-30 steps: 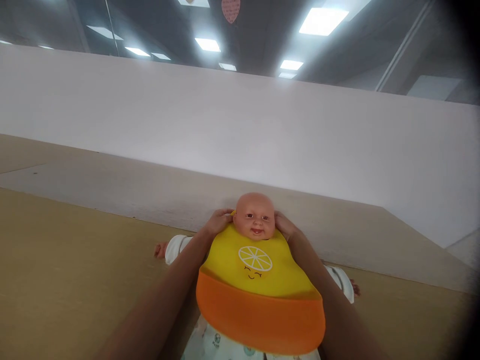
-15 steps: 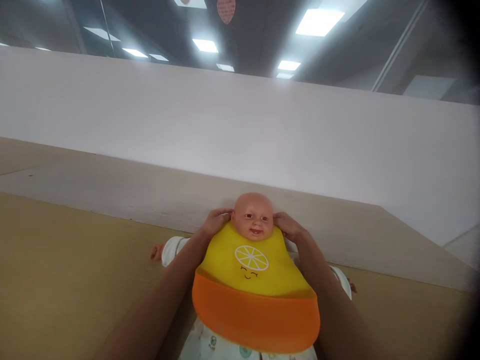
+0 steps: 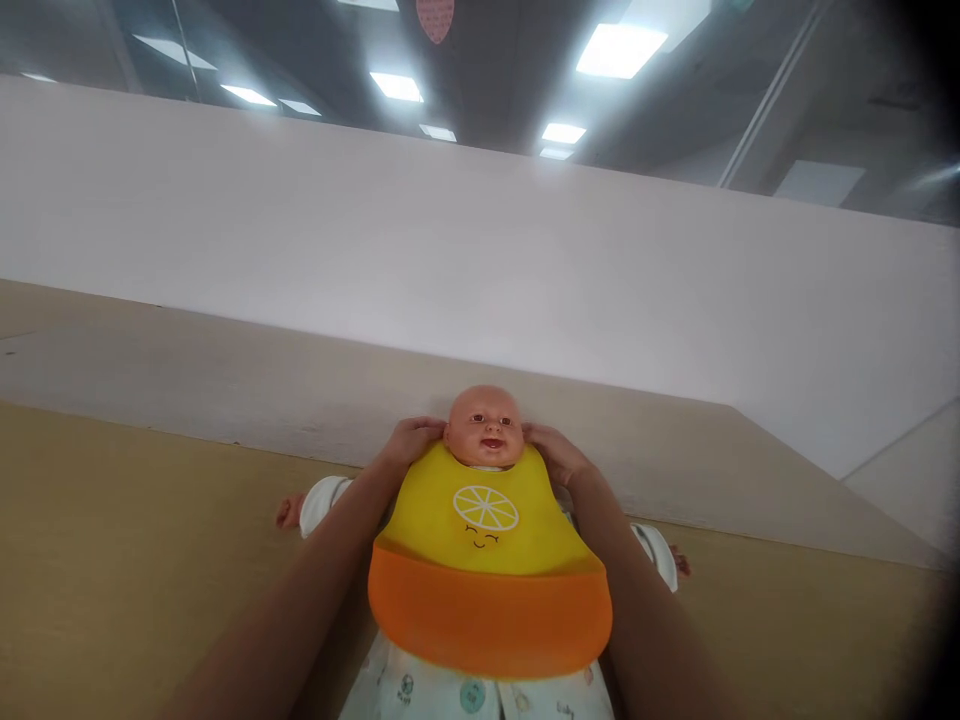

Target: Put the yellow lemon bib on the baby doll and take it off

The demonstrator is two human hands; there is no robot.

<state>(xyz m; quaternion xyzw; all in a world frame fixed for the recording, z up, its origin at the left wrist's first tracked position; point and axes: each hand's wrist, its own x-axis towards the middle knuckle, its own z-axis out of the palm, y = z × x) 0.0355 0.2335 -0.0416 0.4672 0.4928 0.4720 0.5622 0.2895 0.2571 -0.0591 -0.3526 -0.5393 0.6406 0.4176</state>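
Observation:
A baby doll (image 3: 484, 418) lies on its back in white printed clothes, arms spread to both sides. Over its chest lies a yellow bib (image 3: 442, 490) with a lemon slice, a smiling face and an orange catch pocket (image 3: 491, 615) along the bottom. My left hand (image 3: 414, 438) is at one side of the doll's neck and my right hand (image 3: 553, 452) at the other, both at the bib's neck ends. The fingers curl in behind the neck, and their tips are hidden by the head.
The doll lies on a tan surface (image 3: 135, 550). Beyond its head runs a pale grey ledge (image 3: 225, 375) along a white wall (image 3: 450, 240). Above the wall, dark glass shows bright ceiling lights and a pink heart-shaped note (image 3: 435, 18).
The doll's head has tipped back a little, with more of its mouth and chin showing. The bib sits slightly flatter and higher. Both hands stay at the neck; the view has shifted slightly.

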